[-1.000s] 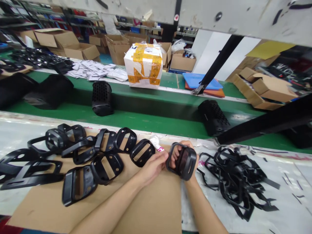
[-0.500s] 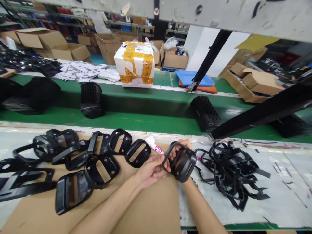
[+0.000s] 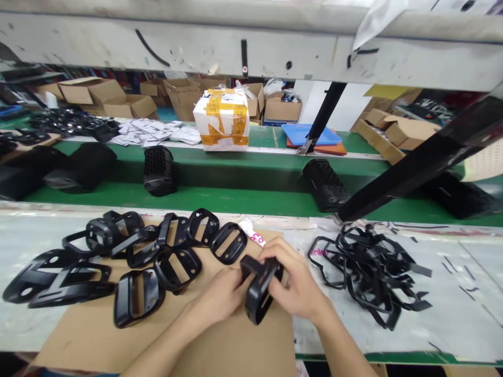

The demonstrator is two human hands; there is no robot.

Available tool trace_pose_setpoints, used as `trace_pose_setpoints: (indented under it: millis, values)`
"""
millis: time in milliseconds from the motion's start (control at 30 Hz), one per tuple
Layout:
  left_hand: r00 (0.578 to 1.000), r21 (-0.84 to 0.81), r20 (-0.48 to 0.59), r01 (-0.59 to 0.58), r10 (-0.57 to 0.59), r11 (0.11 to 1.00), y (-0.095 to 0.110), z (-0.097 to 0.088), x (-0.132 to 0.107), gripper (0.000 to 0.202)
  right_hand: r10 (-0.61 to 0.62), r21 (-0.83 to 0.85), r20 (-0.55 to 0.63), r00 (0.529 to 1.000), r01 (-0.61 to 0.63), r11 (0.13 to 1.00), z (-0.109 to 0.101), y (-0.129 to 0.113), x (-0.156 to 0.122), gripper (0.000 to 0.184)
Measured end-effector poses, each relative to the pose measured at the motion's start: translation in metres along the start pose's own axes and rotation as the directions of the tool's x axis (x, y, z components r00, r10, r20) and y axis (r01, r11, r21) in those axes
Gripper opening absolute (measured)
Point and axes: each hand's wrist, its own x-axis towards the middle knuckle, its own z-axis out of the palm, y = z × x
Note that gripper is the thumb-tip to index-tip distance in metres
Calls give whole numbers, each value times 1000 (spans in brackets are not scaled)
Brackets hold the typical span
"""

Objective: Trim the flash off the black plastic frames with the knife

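Two bare hands close on one black plastic frame [image 3: 257, 296], held tilted on edge just above a cardboard sheet [image 3: 236, 351] at the near side of a workbench. The left hand [image 3: 220, 298] pinches the frame's lower left side with fingers shut on it. The right hand [image 3: 301, 285] wraps over its upper right edge, likewise clamped. The part looks like a light, stiff moulding, an open loop with a thick outer band. Its glossy skin may prove slick, so opposite sides of that band seem the surest hold, as both hands have it now. Similar frames [image 3: 173, 256] lie spread across the cardboard to the left. A tangle of thin black strips [image 3: 369, 267] sits to the right, well apart. Beyond, a green conveyor belt [image 3: 243, 200] carries perforated black housings [image 3: 159, 170], with a taped white box [image 3: 222, 119] on the ledge behind
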Motion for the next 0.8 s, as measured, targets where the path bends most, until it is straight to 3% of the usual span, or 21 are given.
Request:
trace_pose_setpoints:
  millis: [67, 133, 200, 300, 367, 467, 567, 600, 667, 700, 800]
  values:
    - [997, 100, -44, 64, -60, 993, -16, -1, -17, 36, 69, -94, 100, 993, -60, 994, -3, -1, -17, 56]
    - [994, 176, -99, 52, -35, 983, -33, -1, -30, 34, 160, -172, 48, 986, -150, 974, -3, 11, -32, 60]
    - [986, 258, -147, -40, 80, 965, -45, 2, -36, 34, 227, -285, -55, 972, -233, 930, 4, 31, -41, 56]
    - [943, 370, -197, -182, 268, 911, -54, 8, -34, 34, 330, -480, -119, 936, -346, 806, 21, 60, -38, 53]
    - [911, 410, -223, -235, 347, 881, -56, 11, -28, 30, 391, -516, -135, 911, -401, 757, 29, 71, -28, 42]
    - [871, 459, -254, -274, 420, 845, -61, 12, -22, 39, 421, -465, -121, 899, -426, 776, 25, 71, -19, 27]
    - [861, 485, -249, -285, 443, 827, -69, 9, -24, 41, 481, -291, -81, 873, -482, 826, 12, 59, -32, 29]
    - [865, 487, -245, -282, 439, 827, -72, 8, -26, 42, 559, -97, -50, 828, -561, 822, 9, 54, -42, 34]
    - [871, 490, -246, -267, 425, 830, -76, 8, -31, 44, 740, 324, 71, 669, -717, 617, 6, 45, -67, 48]
    - [872, 492, -254, -257, 419, 832, -78, 8, -33, 46, 784, 476, 92, 614, -719, 507, 7, 41, -81, 48]
    - [868, 505, -295, -213, 399, 836, -80, 12, -31, 45, 857, 667, 110, 504, -676, 313, 14, 34, -118, 56]
